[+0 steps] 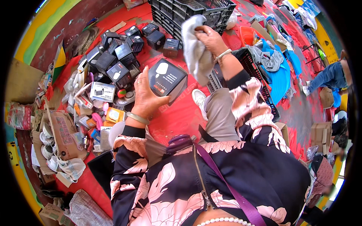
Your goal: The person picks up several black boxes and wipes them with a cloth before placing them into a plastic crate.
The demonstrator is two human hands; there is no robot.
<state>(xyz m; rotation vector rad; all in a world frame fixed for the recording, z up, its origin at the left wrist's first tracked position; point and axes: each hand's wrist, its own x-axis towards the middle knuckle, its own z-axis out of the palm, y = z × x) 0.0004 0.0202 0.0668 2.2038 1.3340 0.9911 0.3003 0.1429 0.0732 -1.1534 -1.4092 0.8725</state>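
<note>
My left hand [145,96] grips the near left side of a black cardboard box [165,79], thumb on one edge and fingers along the other. A white bulb shape is printed on the box's face. Up and to the right of it, my right hand [212,40] is closed on a greyish-white cloth [196,52], which hangs down beside the box without visibly touching it. Past my left hand, several similar black boxes [120,71] lie heaped on the red floor covering. One small black box [171,48] stands apart, just beyond the held one.
Stacked black plastic crates [171,19] stand ahead. To the right, a dark crate [256,71] sits by blue and grey cloths [277,81]. Mixed small goods and a white box [102,92] lie left, near an open carton [66,133]. Another person's leg [328,77] shows far right.
</note>
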